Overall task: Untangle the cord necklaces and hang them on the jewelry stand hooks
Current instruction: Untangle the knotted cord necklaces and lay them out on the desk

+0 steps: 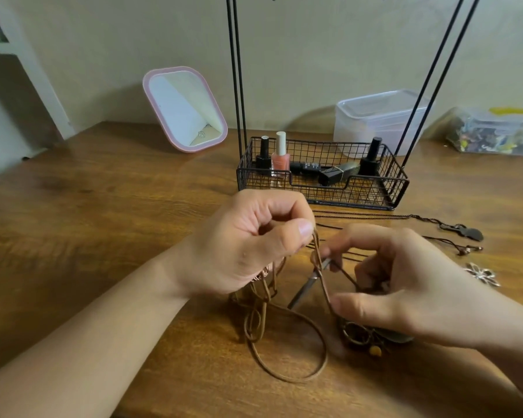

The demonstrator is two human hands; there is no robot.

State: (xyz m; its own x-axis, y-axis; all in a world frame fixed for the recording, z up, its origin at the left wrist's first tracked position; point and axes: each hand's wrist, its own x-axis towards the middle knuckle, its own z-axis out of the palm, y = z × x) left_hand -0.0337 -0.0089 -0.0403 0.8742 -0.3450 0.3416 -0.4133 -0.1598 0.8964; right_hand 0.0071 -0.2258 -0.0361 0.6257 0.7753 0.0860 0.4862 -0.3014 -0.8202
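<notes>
Nearest to us lay a loop of tan cord necklace (287, 354) on the wooden table (103, 206), its strands rising in a tangle toward both our hands. Going from the left, a pink-framed mirror (185, 109) leaned back near the wall, well apart from our work. Our left hand (248, 245) was held above the table with its fingers curled, thumb and forefinger clamped on the tan cord where several strands bunched together; more loops hung below that hand, along with a coppery pendant (264, 272) partly hidden by the palm. Behind it stood the black wire jewelry stand (323, 179), its basket base holding nail polish bottles (280, 159), dark ones and a coral one, with thin uprights running up out of view. Between our hands a strand of the tan cord ran down and a slim grey piece (310, 280) crossed it, too blurred for us to name. Our right hand (405, 285) had its fingers curled, the thumb pressing the cord low down and the fingertips pinching near the knot higher up; a ringed brass pendant (358, 331) rested on the table just beneath it. Dark cord necklaces (405, 217) lay stretched on the table in front of the basket, their pendants off to the right, beside a silver flower pendant (482, 274). A clear lidded plastic box (378, 119) stood behind the stand, and a second box of mixed trinkets (495, 132) sat farthest right.
</notes>
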